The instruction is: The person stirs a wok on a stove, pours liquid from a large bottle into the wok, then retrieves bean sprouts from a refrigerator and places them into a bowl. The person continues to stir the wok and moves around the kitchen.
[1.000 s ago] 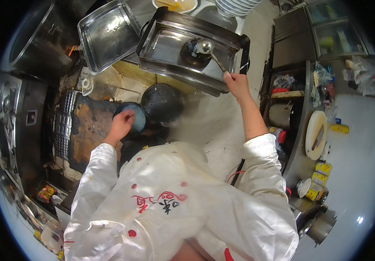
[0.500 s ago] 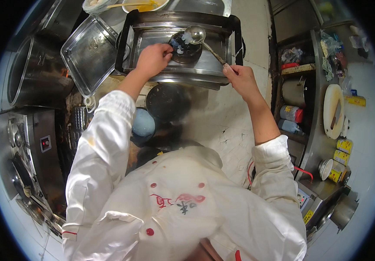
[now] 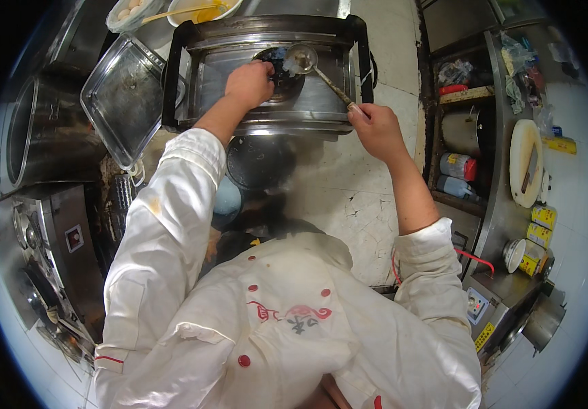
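My right hand is closed around the end of the handle of a metal ladle. The ladle's bowl, with some pale, translucent stuff in it, hangs over a dark round dish or pan. More of that bluish-white stuff lies on the dark round piece. At its left side is my left hand, fingers bent in over it; the fingertips are partly hidden, and what they pinch cannot be made out. The dark piece sits in a shallow rectangular steel basin with a black-ended frame.
A steel tray leans left of the basin, near a big pot. Behind stand a bowl with yellow liquid and a container of eggs. Below is a dark round lid or pan. Rightward, a counter holds a cutting board with a knife.
My left hand has reached further over the dark round piece, its fingers curling inward. The ladle stays above it, held in my right hand. The whole view has shifted slightly.
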Available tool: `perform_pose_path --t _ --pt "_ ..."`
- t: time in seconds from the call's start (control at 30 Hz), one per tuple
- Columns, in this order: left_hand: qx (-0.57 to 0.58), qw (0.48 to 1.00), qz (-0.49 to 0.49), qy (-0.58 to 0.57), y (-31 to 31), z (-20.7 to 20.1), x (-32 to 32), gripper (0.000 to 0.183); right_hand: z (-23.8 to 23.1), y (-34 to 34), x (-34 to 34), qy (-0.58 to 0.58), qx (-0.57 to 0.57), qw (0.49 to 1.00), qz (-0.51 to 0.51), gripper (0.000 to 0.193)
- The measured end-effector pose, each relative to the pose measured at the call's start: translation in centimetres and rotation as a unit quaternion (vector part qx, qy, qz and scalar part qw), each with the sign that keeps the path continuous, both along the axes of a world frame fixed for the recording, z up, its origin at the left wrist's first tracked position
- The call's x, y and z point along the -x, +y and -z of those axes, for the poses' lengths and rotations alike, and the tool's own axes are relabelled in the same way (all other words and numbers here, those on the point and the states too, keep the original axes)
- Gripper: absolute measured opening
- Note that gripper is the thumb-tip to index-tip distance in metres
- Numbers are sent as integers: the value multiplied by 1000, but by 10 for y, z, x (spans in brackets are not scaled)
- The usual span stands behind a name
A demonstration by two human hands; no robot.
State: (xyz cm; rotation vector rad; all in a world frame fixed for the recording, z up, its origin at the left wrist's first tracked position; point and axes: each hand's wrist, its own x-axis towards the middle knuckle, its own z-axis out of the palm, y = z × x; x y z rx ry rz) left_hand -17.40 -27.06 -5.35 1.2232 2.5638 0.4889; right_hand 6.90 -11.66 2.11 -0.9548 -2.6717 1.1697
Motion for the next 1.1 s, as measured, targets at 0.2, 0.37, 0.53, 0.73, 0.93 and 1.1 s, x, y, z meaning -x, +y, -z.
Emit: perform_pose_path --t 0.2,0.37,0.53,0.73,0.93,1.1 --pt "-73 997 -16 0 14 9 -10 28 1 -9 5 -17 -82 996 -16 26" --pt "-72 997 -15 1 19 13 -15 29 5 -15 3 -38 -160 986 -41 19" --pt "-83 996 -5 22 19 13 -16 27 6 -19 3 -24 -211 975 -63 22" --pt "-4 999 14 37 24 12 -20 27 2 -24 4 -52 -271 958 -77 18" --pt "9 999 13 33 20 10 -25 32 3 -25 3 -36 -312 947 -61 19" --pt "-140 989 8 39 -3 -7 -25 28 -1 -24 -2 59 -309 949 -31 20"
